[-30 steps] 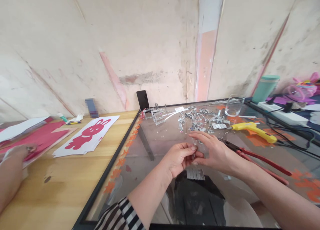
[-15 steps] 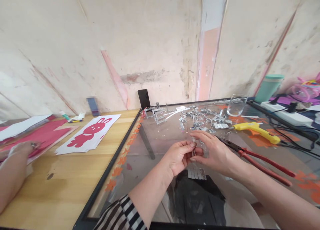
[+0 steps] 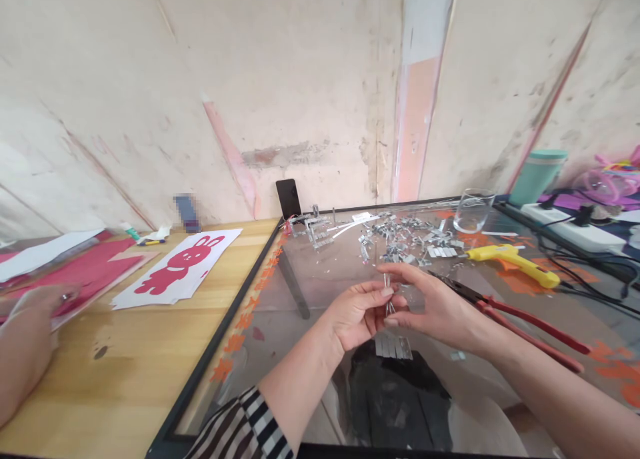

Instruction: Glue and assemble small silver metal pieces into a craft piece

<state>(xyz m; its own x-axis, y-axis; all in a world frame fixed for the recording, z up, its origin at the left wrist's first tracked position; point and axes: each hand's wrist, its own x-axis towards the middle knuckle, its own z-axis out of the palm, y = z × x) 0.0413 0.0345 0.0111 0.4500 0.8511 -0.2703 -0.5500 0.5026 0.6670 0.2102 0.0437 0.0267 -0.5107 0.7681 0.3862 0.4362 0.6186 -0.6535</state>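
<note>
Both my hands meet above a glass tabletop. My left hand pinches a small thin metal piece between thumb and fingers. My right hand grips the same piece from the other side, index finger stretched over its top. Just below the hands a flat strip of joined metal pieces lies on the glass. Red-handled pliers lie right beside my right wrist.
A heap of small metal pieces, a yellow glue gun, a glass, a teal cup and a power strip lie farther back. On the wooden table at left are a red rabbit cutout and another person's hand.
My hands have turned the metal piece slightly and lifted it a little. The other person's hand at left has shifted on the red paper.
</note>
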